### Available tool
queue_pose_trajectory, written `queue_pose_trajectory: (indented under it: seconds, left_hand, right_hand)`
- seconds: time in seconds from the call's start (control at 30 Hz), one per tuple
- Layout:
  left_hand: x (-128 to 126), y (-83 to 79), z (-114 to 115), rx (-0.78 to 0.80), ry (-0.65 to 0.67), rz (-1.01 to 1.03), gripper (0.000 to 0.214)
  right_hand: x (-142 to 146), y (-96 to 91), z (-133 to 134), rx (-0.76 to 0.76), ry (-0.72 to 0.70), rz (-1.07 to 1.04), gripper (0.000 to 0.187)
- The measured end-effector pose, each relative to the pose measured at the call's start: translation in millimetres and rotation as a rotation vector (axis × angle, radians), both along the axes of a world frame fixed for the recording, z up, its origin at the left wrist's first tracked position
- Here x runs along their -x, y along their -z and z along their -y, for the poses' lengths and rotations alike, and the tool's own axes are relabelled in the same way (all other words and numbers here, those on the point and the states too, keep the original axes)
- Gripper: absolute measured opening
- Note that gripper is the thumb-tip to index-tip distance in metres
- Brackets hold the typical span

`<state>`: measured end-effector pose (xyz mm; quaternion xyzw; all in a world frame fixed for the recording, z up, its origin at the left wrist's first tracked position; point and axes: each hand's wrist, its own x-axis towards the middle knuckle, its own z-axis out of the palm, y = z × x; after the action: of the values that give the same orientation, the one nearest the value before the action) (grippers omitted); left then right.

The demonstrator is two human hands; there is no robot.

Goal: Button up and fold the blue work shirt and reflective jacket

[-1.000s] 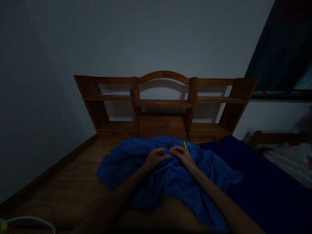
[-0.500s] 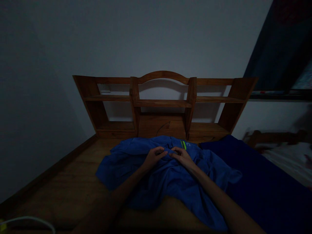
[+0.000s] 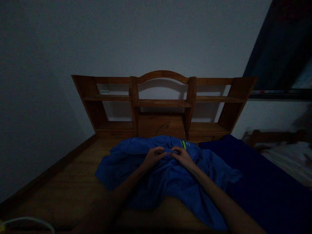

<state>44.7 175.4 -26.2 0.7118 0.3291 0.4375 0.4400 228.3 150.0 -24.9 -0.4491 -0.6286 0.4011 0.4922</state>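
Observation:
A rumpled blue garment [image 3: 146,177], apparently a work shirt or jacket, lies spread over the wooden surface. It carries a yellow-green stripe and a pale letter near its far edge. My left hand [image 3: 154,156] pinches the cloth at the middle, thumb against fingers. Close beside it, my right hand [image 3: 182,157] pinches the same stretch of cloth, its fingertips almost meeting the left ones. The dim light hides whether a button or other small part lies between the fingertips.
Behind the garment stands a wooden shelf unit [image 3: 162,103] with open compartments, against a pale wall [image 3: 156,39]. A dark blue cloth [image 3: 255,175] covers the right side. The wooden surface [image 3: 70,182] shows at left, with a pale cable [image 3: 31,218] at the lower left corner.

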Motion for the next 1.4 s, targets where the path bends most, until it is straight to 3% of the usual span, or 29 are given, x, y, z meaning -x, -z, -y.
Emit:
queue_pose_trajectory:
  seconds: [0.57,1.0,1.4]
  left_hand:
    - [-1.8,13.4,-8.8,-0.127,-0.188,-0.007,0.028]
    - [2.0,-3.6,-2.5,-0.106,-0.12,-0.021,0.025]
    - [1.4,-3.0,-2.0,-0.091,-0.153,-0.043,0.026]
  right_hand:
    - [-2.0,6.9,-4.0,0.011,-0.009,-0.038,0.024]
    - [-1.3,6.9,-3.4,-0.072,0.057,0.092,0.025]
    - [1.3,2.4,1.4,-0.076,0.03,0.072,0.027]
